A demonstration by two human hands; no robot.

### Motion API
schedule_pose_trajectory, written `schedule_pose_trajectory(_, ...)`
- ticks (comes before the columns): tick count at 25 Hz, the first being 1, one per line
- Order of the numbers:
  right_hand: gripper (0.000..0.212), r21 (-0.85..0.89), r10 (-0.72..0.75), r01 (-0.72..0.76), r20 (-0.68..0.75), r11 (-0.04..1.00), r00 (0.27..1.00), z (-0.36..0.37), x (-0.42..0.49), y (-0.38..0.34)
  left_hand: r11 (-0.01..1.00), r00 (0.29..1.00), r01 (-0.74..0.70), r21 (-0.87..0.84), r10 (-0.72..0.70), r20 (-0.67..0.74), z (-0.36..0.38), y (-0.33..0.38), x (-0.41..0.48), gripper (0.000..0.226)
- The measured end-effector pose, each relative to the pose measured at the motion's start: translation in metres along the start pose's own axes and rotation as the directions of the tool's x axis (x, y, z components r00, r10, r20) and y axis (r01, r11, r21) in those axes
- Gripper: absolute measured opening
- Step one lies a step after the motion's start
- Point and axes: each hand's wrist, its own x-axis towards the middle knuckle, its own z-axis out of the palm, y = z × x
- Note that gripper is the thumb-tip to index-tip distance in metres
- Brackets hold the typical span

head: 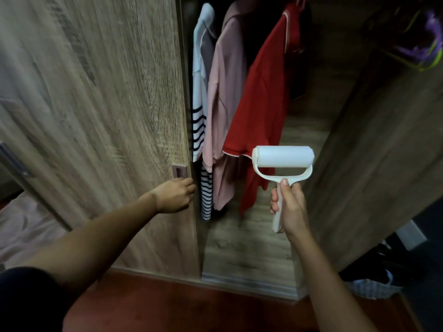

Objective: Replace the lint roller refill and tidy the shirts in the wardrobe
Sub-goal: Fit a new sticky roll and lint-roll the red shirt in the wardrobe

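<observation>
My right hand (288,204) grips the handle of a white lint roller (282,157), held upright with its white roll on top, just in front of the hem of a red shirt (260,101). To the left of it hang a pink shirt (225,92) and a white shirt with navy stripes (199,121). My left hand (176,195) rests curled on the edge of the sliding wooden wardrobe door (107,104), just below its recessed handle (179,170). The hangers and rail are out of sight above.
The wardrobe's wooden floor (249,243) lies below the shirts, its right side wall (374,152) close to the roller. A purple and green item (422,41) sits at the upper right. Dark shoes and a patterned cloth (374,286) lie at the lower right. Red carpet (179,307) covers the floor.
</observation>
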Motion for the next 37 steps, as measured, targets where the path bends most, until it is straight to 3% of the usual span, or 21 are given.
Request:
schedule_pose_trajectory(2,0.017,-0.03,-0.015,0.015,0.004,0.999,1.0,-0.004,0.004,-0.004,0.99,0.968,0.06,-0.128,-0.089,-0.233,-0.021,0.001,0.017,0.022)
schedule_pose_trajectory(3,0.016,-0.057,-0.035,0.035,0.006,0.998,0.999,-0.006,0.006,-0.006,0.97,0.916,0.119,-0.211,-0.19,-0.353,-0.038,0.0,0.03,0.02)
schedule_pose_trajectory(5,0.013,-0.115,-0.066,0.065,-0.002,0.991,0.998,-0.015,0.012,-0.011,0.829,0.719,0.252,-0.499,-0.506,-0.476,-0.07,-0.008,0.063,0.017)
schedule_pose_trajectory(6,0.012,-0.138,-0.064,0.062,-0.013,0.989,0.998,-0.021,0.015,-0.013,0.699,0.607,0.294,-0.652,-0.664,-0.437,-0.086,-0.013,0.078,0.023)
schedule_pose_trajectory(8,0.012,-0.17,-0.036,0.03,-0.032,0.985,0.999,-0.031,0.022,-0.016,0.472,0.477,0.335,-0.815,-0.831,-0.285,-0.109,-0.021,0.104,0.041)
schedule_pose_trajectory(10,0.012,-0.205,-0.003,-0.002,-0.023,0.979,1.0,-0.039,0.028,-0.016,0.387,0.422,0.375,-0.842,-0.88,-0.217,-0.119,-0.028,0.129,0.054)
schedule_pose_trajectory(12,0.012,-0.255,0.017,-0.013,0.011,0.967,1.0,-0.048,0.038,-0.018,0.234,0.366,0.409,-0.882,-0.928,-0.076,-0.124,-0.036,0.151,0.062)
schedule_pose_trajectory(14,0.01,-0.308,0.014,0.006,0.064,0.951,0.998,-0.056,0.049,-0.023,0.044,0.304,0.402,-0.915,-0.949,0.088,-0.122,-0.044,0.165,0.056)
schedule_pose_trajectory(15,0.008,-0.336,0.004,0.025,0.085,0.942,0.996,-0.059,0.056,-0.027,0.002,0.281,0.382,-0.924,-0.953,0.115,-0.122,-0.045,0.169,0.046)
schedule_pose_trajectory(17,0.008,-0.376,-0.031,0.071,0.111,0.924,0.993,-0.066,0.07,-0.035,0.048,0.246,0.337,-0.94,-0.968,0.039,-0.126,-0.045,0.17,0.025)
schedule_pose_trajectory(19,0.005,-0.39,-0.065,0.113,0.135,0.914,0.989,-0.074,0.085,-0.042,0.07,0.144,0.321,-0.945,-0.989,-0.025,-0.133,-0.045,0.16,0.023)
schedule_pose_trajectory(21,0.003,-0.395,-0.077,0.143,0.179,0.907,0.981,-0.081,0.101,-0.046,0.107,0.059,0.42,-0.901,-0.994,-0.09,-0.143,-0.049,0.146,0.022)
schedule_pose_trajectory(23,0.01,-0.416,-0.092,0.181,0.226,0.891,0.97,-0.082,0.114,-0.046,0.184,0.033,0.574,-0.798,-0.979,-0.202,-0.15,-0.057,0.125,0.026)
schedule_pose_trajectory(27,0.019,-0.368,-0.078,0.196,0.312,0.909,0.947,-0.062,0.127,-0.036,0.288,0.072,0.734,-0.615,-0.933,-0.352,-0.162,-0.08,0.083,0.029)
schedule_pose_trajectory(30,0.009,-0.421,-0.04,0.159,0.279,0.893,0.959,-0.033,0.124,-0.026,0.364,0.11,0.718,-0.594,-0.901,-0.419,-0.163,-0.096,0.064,0.024)
schedule_pose_trajectory(32,0.016,-0.459,-0.046,0.162,0.253,0.874,0.966,-0.009,0.132,-0.024,0.393,0.137,0.695,-0.603,-0.895,-0.425,-0.16,-0.105,0.057,0.023)
schedule_pose_trajectory(37,0.025,-0.442,-0.319,0.373,0.195,0.816,0.928,0.056,0.184,-0.018,0.454,0.18,0.597,-0.662,-0.879,-0.441,-0.156,-0.113,0.049,0.019)
